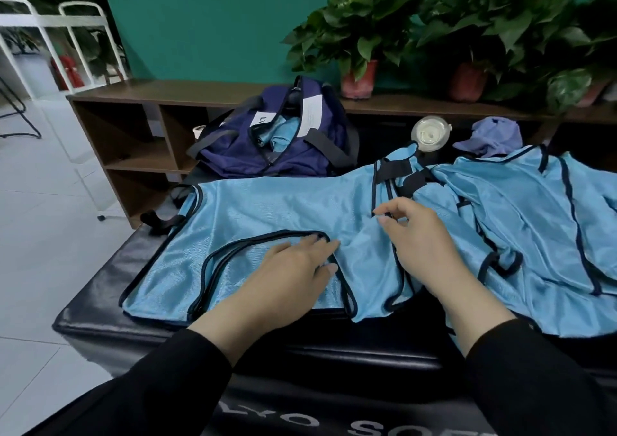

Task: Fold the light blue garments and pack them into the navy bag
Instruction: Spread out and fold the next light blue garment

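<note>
Light blue mesh garment with dark trim (267, 208) lies flat on black padded bench (100, 315). Left hand (293, 268) presses flat, fingers straight; right hand (417, 235) pinches fabric. Folding step; next likely fold toward centre. Navy fabric bag (240, 148) behind, open.

Both arms in black sleeves reach forward, the left hand (293, 268) lying flat, palm down with fingers straight, the right hand (420, 238) palm down too, its fingers loosely curled and thumb tucked in.

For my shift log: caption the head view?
Left hand flattens light blue garment; right hand pinches its fabric; navy bag open behind.
</note>
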